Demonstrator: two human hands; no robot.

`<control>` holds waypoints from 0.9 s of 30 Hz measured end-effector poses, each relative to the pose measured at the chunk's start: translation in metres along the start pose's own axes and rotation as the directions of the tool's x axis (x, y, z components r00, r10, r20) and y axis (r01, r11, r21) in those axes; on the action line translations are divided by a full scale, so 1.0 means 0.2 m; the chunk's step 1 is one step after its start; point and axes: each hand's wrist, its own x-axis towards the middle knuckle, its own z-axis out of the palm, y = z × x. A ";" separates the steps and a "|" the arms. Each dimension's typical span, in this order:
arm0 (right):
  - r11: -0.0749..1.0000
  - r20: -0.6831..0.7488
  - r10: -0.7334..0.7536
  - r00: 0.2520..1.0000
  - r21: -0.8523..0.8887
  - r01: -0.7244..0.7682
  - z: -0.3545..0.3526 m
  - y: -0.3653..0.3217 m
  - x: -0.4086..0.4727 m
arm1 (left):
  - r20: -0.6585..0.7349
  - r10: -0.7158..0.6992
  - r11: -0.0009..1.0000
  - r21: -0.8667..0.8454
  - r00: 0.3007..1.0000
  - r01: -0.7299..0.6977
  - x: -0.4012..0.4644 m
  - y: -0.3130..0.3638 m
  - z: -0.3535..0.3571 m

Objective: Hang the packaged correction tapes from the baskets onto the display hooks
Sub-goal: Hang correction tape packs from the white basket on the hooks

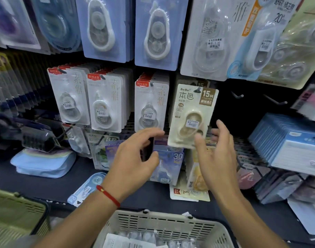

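Left hand point(135, 154): raised before the display, fingers loosely spread, grip apart and holding nothing; red cord bracelet point(108, 195) on the wrist.

Right hand point(215, 151): raised alongside, fingers straight and relaxed, grip apart; blurred, so contact of its fingertips with the pack above cannot be told.

Beige correction tape pack point(192, 115): marked "BoBo" and "15M", hanging on a display hook point(197, 90), tilted slightly; just above and between the two hands, its lower edge near the right hand's thumb.

White correction tape packs point(151, 104): hung in rows of several deep, above the left hand and to its outer side.

Empty hooks point(238, 95): two, above and to the outer side of the right hand.

Blue "30" pack point(171, 163): hanging lower, between the hands and partly behind them.

Beige basket point(163, 224): below both forearms, holding packaged correction tapes point(144, 238) in clear blisters.

Green basket point(17, 210): low, well to the outer side of the left forearm.

Blue pouch point(42, 163): on the dark shelf, beyond the left hand's outer side.
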 end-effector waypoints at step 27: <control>0.752 0.398 -0.300 0.867 -0.460 0.472 0.23 0.15 0.07 | 0.220 -0.120 0.870 0.493 0.968 -0.004 -0.26 -0.25 -0.19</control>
